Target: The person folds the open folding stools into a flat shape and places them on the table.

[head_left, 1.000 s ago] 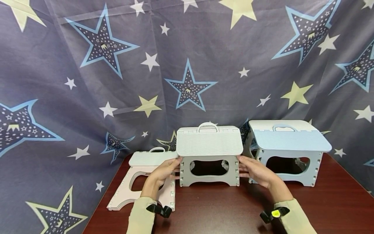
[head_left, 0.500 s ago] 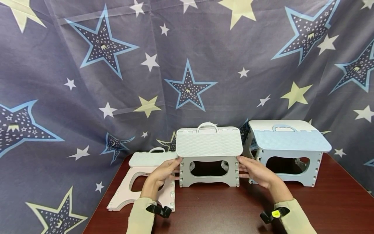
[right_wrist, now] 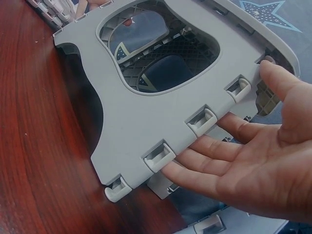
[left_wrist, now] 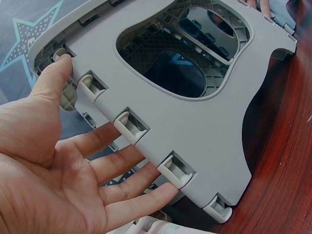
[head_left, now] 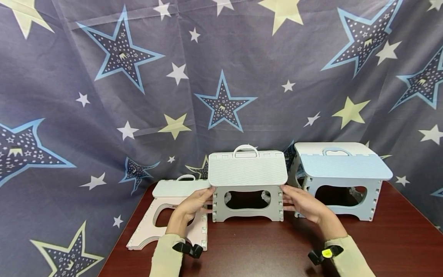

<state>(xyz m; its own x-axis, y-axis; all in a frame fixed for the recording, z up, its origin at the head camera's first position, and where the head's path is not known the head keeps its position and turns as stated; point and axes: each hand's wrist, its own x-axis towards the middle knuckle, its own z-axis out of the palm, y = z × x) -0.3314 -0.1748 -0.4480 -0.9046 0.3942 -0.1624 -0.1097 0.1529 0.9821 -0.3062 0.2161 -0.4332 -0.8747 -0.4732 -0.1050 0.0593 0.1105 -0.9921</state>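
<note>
A pale grey folding step stool [head_left: 247,168] stands unfolded in the middle, its ribbed top and carry handle up. My left hand [head_left: 194,202] holds its left side, the thumb [left_wrist: 57,73] at the upper hinge and the fingers [left_wrist: 131,185] at the hinged edge of the leg panel. On the opposite side, my right hand [head_left: 304,202] holds it likewise, with thumb [right_wrist: 278,75] high and fingers [right_wrist: 204,158] along the hinged edge. Several hinge knuckles show down each edge in the wrist views. Some fingertips are hidden behind the panel.
Folded flat, a pink stool with a white top [head_left: 178,188] lies left of the grey one, partly behind my left arm. An unfolded blue and white stool [head_left: 346,166] stands at right. All are on the dark red-brown table [head_left: 256,250]. A starry curtain [head_left: 270,111] hangs behind.
The grey stool has come very slightly toward me, a little lower in the head view. Both hands keep the same hold, and the other two stools stay in place.
</note>
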